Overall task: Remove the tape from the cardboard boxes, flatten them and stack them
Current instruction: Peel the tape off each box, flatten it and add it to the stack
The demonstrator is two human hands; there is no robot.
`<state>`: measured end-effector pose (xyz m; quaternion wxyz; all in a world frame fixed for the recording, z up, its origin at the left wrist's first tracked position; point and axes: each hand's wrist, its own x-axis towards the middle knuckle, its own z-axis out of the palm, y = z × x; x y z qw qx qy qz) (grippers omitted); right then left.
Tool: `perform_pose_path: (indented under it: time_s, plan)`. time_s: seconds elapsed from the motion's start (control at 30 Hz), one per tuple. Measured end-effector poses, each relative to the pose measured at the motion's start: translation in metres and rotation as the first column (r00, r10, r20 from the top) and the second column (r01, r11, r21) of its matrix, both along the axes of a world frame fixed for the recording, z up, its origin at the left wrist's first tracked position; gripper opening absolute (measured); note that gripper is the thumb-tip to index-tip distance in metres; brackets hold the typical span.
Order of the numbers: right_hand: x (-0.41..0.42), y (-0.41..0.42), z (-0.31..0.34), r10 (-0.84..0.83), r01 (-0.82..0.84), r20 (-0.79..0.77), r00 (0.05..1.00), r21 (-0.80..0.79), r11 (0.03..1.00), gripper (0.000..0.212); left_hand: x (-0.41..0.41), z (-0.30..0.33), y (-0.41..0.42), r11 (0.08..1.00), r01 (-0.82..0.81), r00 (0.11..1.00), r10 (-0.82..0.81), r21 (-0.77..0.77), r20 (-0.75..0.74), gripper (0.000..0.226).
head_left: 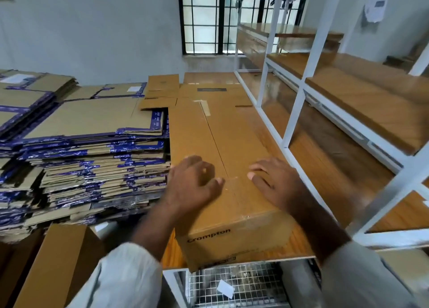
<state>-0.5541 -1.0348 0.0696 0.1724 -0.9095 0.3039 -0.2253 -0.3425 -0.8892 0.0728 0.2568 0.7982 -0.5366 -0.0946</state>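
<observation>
- A long Crompton cardboard box (222, 159) is laid on the wooden table (329, 175), with its long axis running straight away from the person toward the window (209, 17). Its near end slightly overhangs the table edge.
- A centre seam is seen along the top of the box, and clear tape (232, 182) is stuck over the near end of this seam; it seems to continue down over the near face.
- The left hand (197, 184) is held over the top of the box, left of the seam, with loosely curled fingers and nothing gripped; whether it touches the cardboard cannot be told.
- The right hand (274, 182) is laid right of the seam, fingers spread and straight, pointing toward the tape.
- The tape lies between the two hands, and both fingertips are just beside it; neither hand is clearly nearer.
- It is judged that the tape is to be peeled along the seam, away from the person.
- Left of the box, a stack of flattened boxes (92, 145) with blue tape is standing close beside it.
</observation>
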Motion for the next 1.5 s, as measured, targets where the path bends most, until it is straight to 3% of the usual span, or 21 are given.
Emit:
perform_pose_path:
  time_s: [0.07, 0.13, 0.27, 0.4, 0.6, 0.9, 1.07, 1.23, 1.33, 1.4, 1.5]
  plan:
    - [-0.007, 0.017, -0.008, 0.037, -0.037, 0.032, 0.999, -0.002, 0.999, 0.040, -0.029, -0.007, 0.022, 0.998, 0.061, 0.998, -0.061, 0.020, -0.003, 0.047]
    - [-0.004, 0.025, -0.014, 0.013, -0.013, -0.001, 1.000, -0.017, 1.000, 0.044, -0.047, -0.013, 0.031, 0.996, 0.032, 0.995, -0.040, 0.088, 0.092, 0.074]
    - [0.008, 0.025, -0.022, -0.045, 0.045, -0.052, 0.998, -0.006, 0.999, 0.054, -0.046, -0.015, 0.027, 0.993, -0.007, 0.965, -0.024, 0.116, 0.260, 0.092]
    - [0.032, 0.012, -0.017, -0.048, 0.047, -0.129, 0.990, -0.017, 0.999, 0.043, -0.013, -0.011, 0.004, 0.987, 0.043, 0.966, -0.080, 0.152, 0.246, 0.081]
    - [0.073, -0.006, -0.004, -0.038, 0.046, -0.309, 0.950, 0.020, 0.999, 0.044, 0.025, -0.009, -0.021, 0.986, 0.040, 0.964, -0.081, 0.160, 0.255, 0.054]
    - [0.113, -0.024, 0.026, 0.056, -0.176, -0.461, 0.886, -0.223, 0.959, 0.031, 0.025, -0.010, -0.022, 0.989, 0.057, 0.961, -0.093, 0.140, 0.262, 0.054]
    - [0.128, -0.028, 0.045, 0.159, -0.254, -0.488, 0.858, -0.136, 0.958, 0.005, 0.027, -0.010, -0.021, 0.988, 0.074, 0.962, -0.106, 0.132, 0.252, 0.060]
    - [0.137, -0.033, 0.048, 0.173, -0.134, -0.477, 0.862, 0.116, 0.984, 0.014, 0.030, -0.008, -0.021, 0.983, 0.100, 0.970, -0.130, 0.154, 0.204, 0.095]
    - [0.137, -0.028, 0.050, 0.135, -0.047, -0.496, 0.857, 0.186, 0.981, 0.012, 0.031, -0.013, -0.022, 0.984, 0.129, 0.943, -0.161, 0.126, 0.290, 0.110]
    - [0.138, -0.019, 0.045, 0.063, 0.014, -0.503, 0.862, 0.149, 0.989, 0.012, 0.032, -0.017, -0.021, 0.989, 0.133, 0.938, -0.147, 0.065, 0.314, 0.112]
    - [0.132, 0.009, 0.039, -0.129, 0.104, -0.483, 0.866, -0.078, 0.992, 0.009, 0.030, -0.017, -0.019, 0.991, 0.134, 0.949, -0.135, 0.022, 0.283, 0.104]
